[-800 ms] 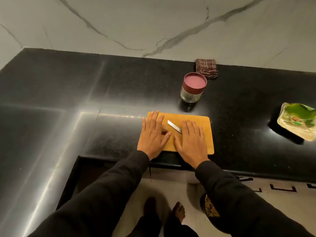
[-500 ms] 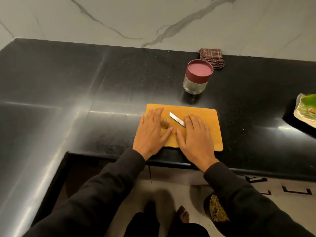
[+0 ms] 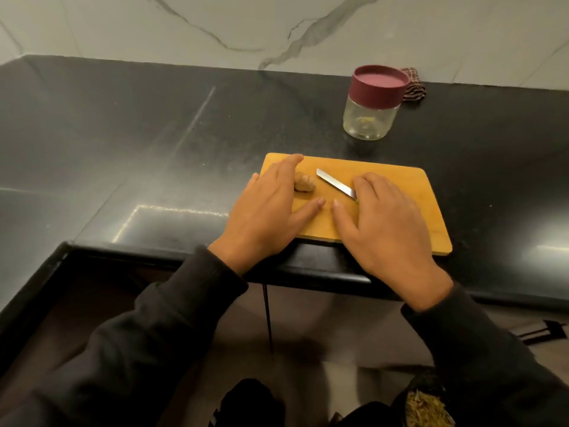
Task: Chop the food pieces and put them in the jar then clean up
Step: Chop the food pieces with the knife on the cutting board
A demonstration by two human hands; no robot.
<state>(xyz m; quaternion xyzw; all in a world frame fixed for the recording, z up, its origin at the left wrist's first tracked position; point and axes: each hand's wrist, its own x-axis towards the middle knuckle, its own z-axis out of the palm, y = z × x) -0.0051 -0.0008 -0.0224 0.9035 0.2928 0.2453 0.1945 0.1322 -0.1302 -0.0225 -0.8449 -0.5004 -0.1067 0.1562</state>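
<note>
Nothing is cut yet: both hands, left hand [image 3: 271, 211] and right hand [image 3: 385, 223], lie spread flat beside the food piece [image 3: 304, 187] and knife [image 3: 335, 187], jar [image 3: 371, 118] shut

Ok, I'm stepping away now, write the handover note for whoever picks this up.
Left hand: open, resting on the cutting board beside the food piece; contact unclear.
Right hand: fingers over the knife handle, grip not clear.
Food piece is whole, near the board's left end; blade lies flat right of it.
Jar stands behind the board, lid on, looks nearly empty; cloth behind it.
Done: nothing cut.
Left: chop, open jar, fill, clean up.
</note>
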